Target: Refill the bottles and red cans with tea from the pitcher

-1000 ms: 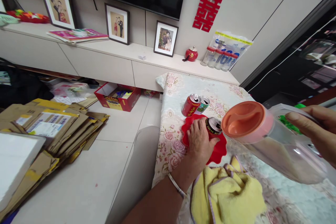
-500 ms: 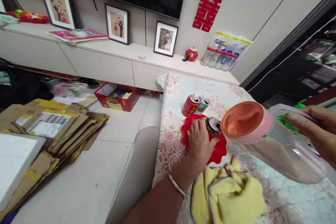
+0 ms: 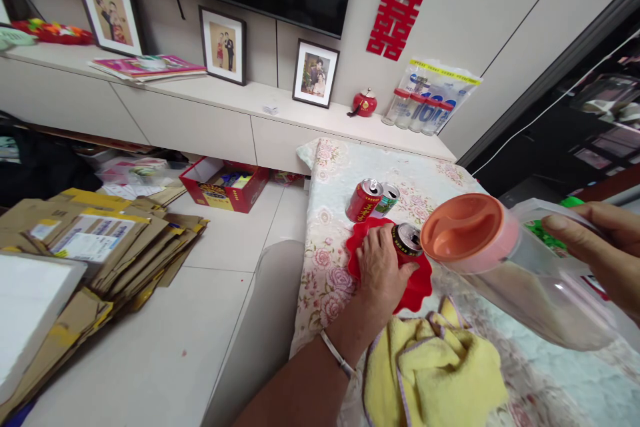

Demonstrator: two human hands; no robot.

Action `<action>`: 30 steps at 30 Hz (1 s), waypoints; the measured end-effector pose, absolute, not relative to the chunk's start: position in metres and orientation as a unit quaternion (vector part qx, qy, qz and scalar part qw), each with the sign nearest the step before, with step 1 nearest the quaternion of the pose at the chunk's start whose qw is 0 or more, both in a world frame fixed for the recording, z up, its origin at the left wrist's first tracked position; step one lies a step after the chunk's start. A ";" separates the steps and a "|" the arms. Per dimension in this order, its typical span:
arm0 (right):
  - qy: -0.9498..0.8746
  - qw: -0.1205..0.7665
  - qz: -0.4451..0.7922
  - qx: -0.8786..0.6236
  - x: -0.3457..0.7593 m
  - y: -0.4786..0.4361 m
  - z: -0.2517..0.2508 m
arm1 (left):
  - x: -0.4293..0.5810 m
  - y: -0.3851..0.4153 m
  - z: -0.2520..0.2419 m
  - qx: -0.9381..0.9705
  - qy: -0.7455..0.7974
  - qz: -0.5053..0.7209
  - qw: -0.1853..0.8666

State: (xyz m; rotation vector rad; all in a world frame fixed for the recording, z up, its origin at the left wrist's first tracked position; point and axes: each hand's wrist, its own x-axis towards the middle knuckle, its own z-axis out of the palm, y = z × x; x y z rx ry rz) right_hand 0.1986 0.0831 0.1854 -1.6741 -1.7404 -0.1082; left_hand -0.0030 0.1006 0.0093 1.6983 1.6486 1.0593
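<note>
My left hand (image 3: 381, 267) is closed around a dark-topped drink can (image 3: 408, 239) with an opened tab, standing on a red scalloped mat (image 3: 419, 287). My right hand (image 3: 597, 247) grips the handle of a clear plastic pitcher (image 3: 545, 300) with an orange lid (image 3: 463, 227). The pitcher is tilted, its lid end beside the can's top. I cannot make out any liquid flowing between them. Just behind the mat stand a red can (image 3: 364, 200) and a green can (image 3: 388, 199), both opened. A crumpled yellow towel (image 3: 440, 373) lies in front of the mat.
The table carries a floral cloth (image 3: 325, 260). Behind it, a low cabinet (image 3: 280, 140) holds framed photos (image 3: 316, 73), a red jar (image 3: 365, 103) and several glass jars (image 3: 417, 112). Flattened cardboard (image 3: 100, 240) and a red box (image 3: 225, 187) are on the floor at left.
Almost nothing differs. The pitcher's body has shifted very slightly; my left hand and the cans stay in place.
</note>
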 end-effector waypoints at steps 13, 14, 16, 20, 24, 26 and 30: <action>-0.649 0.345 -0.031 -0.678 0.194 0.081 0.188 | -0.003 0.100 0.009 0.629 0.614 0.392 0.272; -0.646 0.343 -0.033 -0.681 0.194 0.081 0.188 | -0.003 0.100 0.009 0.631 0.613 0.391 0.270; -0.644 0.341 -0.032 -0.684 0.194 0.081 0.187 | -0.003 0.100 0.010 0.632 0.613 0.390 0.268; -0.645 0.356 -0.014 -0.676 0.191 0.079 0.187 | -0.003 0.101 0.010 0.630 0.614 0.388 0.275; -0.653 0.362 -0.018 -0.665 0.189 0.079 0.187 | -0.003 0.101 0.010 0.631 0.612 0.388 0.277; -0.655 0.359 -0.024 -0.664 0.190 0.080 0.188 | -0.003 0.101 0.009 0.629 0.613 0.389 0.277; -0.657 0.351 -0.024 -0.667 0.195 0.081 0.187 | -0.003 0.100 0.009 0.628 0.616 0.388 0.274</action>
